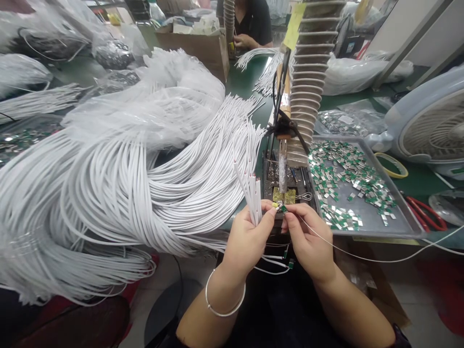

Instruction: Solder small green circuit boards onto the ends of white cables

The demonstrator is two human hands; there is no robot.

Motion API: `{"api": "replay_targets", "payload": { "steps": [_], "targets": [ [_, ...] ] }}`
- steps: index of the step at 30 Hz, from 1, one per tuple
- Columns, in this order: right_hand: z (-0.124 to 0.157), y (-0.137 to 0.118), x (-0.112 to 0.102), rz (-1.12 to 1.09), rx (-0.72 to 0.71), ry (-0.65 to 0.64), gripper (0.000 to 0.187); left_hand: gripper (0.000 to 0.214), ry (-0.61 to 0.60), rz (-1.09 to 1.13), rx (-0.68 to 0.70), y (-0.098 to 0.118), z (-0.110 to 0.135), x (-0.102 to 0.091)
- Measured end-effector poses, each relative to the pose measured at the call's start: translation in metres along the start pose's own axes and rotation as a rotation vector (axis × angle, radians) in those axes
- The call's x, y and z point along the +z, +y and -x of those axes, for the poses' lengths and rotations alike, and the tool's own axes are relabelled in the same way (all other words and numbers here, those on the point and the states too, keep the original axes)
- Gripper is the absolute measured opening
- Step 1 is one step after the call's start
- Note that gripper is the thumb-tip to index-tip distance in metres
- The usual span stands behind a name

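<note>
My left hand (249,237) is closed around a small bunch of white cables (254,195), their stripped reddish ends pointing up. Between the fingertips of both hands, under the tip of an upright soldering iron (283,169), is a small green circuit board (283,209). My right hand (308,237) pinches at the board's right side. A thin pale wire (377,260), perhaps solder, runs from these right fingers off to the right. Below the hands hang cable ends with small green boards (291,264). The exact contact at the iron's tip is too small to make out.
A large heap of white cables (108,193) covers the left side. On the right sit a grey tray (369,227) of small boards, red-handled pliers (427,215) and a fan (435,125). A ribbed hose (308,72) hangs behind the iron. Another person (250,29) works opposite.
</note>
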State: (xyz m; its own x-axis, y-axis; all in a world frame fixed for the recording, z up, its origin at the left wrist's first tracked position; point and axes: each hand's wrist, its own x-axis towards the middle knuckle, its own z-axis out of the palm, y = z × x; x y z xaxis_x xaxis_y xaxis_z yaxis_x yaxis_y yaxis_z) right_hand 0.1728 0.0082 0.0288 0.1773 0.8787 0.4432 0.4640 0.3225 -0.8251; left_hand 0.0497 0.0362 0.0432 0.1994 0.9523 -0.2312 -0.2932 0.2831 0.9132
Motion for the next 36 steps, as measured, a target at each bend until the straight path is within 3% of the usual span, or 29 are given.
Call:
{"api": "replay_targets", "payload": {
  "steps": [9, 16, 23, 26, 31, 36],
  "targets": [
    [0.001, 0.004, -0.001, 0.062, -0.083, 0.028, 0.01, 0.017, -0.04, -0.136, -0.005, -0.001, 0.001, -0.007],
    [-0.002, 0.007, -0.001, 0.136, -0.258, 0.08, 0.02, 0.009, -0.128, -0.268, 0.085, 0.005, 0.002, -0.008],
    [-0.001, 0.007, -0.001, 0.175, -0.321, 0.071, 0.029, 0.007, -0.143, -0.299, 0.079, 0.007, 0.003, -0.002],
    [0.005, 0.011, -0.001, 0.119, -0.274, 0.064, 0.032, 0.006, -0.158, -0.33, 0.065, 0.007, 0.003, 0.001],
    [0.014, 0.018, 0.001, -0.038, -0.109, 0.17, 0.035, 0.003, -0.118, -0.349, 0.053, 0.005, 0.002, 0.001],
    [0.014, 0.017, -0.001, 0.046, -0.113, 0.194, 0.022, 0.007, -0.074, -0.357, 0.083, 0.008, 0.001, 0.002]
  ]
}}
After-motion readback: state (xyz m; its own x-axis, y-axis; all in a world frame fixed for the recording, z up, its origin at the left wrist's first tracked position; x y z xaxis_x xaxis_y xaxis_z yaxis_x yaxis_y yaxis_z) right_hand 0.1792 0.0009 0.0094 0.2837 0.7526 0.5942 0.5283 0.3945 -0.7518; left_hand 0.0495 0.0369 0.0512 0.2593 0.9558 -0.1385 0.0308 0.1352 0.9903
